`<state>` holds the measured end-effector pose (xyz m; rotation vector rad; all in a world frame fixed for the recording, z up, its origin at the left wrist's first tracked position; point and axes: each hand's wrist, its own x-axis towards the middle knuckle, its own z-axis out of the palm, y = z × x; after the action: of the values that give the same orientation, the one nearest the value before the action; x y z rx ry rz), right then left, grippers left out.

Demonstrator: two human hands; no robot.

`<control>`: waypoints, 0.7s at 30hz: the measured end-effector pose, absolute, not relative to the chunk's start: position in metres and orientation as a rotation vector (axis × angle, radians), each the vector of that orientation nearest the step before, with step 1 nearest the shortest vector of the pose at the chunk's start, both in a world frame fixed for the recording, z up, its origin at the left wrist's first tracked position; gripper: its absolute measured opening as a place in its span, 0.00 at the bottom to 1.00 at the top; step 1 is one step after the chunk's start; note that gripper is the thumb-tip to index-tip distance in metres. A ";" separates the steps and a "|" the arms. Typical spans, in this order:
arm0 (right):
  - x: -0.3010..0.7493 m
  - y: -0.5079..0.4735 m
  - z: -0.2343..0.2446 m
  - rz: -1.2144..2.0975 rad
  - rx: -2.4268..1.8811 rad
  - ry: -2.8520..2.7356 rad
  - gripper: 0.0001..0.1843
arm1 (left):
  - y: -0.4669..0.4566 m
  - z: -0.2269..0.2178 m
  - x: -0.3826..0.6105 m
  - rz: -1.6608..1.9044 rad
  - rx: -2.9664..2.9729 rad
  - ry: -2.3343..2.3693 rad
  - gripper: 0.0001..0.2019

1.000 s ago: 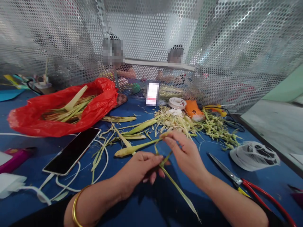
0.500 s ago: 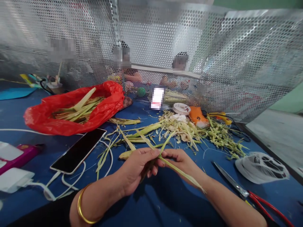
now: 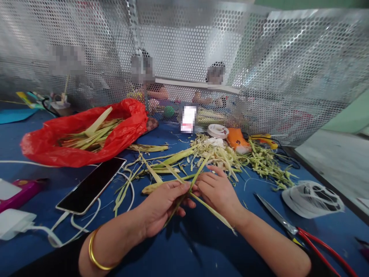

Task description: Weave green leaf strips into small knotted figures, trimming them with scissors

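My left hand (image 3: 161,204) and my right hand (image 3: 217,190) meet over the blue table (image 3: 178,254), both pinched on crossed green leaf strips (image 3: 198,175). One strip points up toward the far pile; another (image 3: 215,213) runs down to the right under my right wrist. A gold bangle (image 3: 95,254) circles my left wrist. More long leaf strips (image 3: 161,169) lie on the table just beyond my hands.
A red plastic bag (image 3: 121,132) of leaves lies at the left. A phone (image 3: 90,185) on a white cable sits beside it. Scissors with red handles (image 3: 291,229) and a white wire spool (image 3: 313,194) lie at right. Leaf trimmings (image 3: 253,159) are heaped ahead. People sit behind the perforated metal screen (image 3: 288,77).
My right hand came down from the raised strip and closed in beside my left hand. The strips now cross between both hands, one standing up.
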<state>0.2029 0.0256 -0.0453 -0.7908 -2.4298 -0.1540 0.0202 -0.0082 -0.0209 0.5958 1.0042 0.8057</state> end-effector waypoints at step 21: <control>0.194 0.019 -0.034 1.288 -0.992 -1.615 0.09 | -0.010 -0.029 0.024 0.762 0.711 1.018 0.11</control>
<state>0.1943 0.0187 -0.0335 -0.9918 -1.6151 1.2878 0.0243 -0.0103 -0.0290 0.7109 1.0180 0.7616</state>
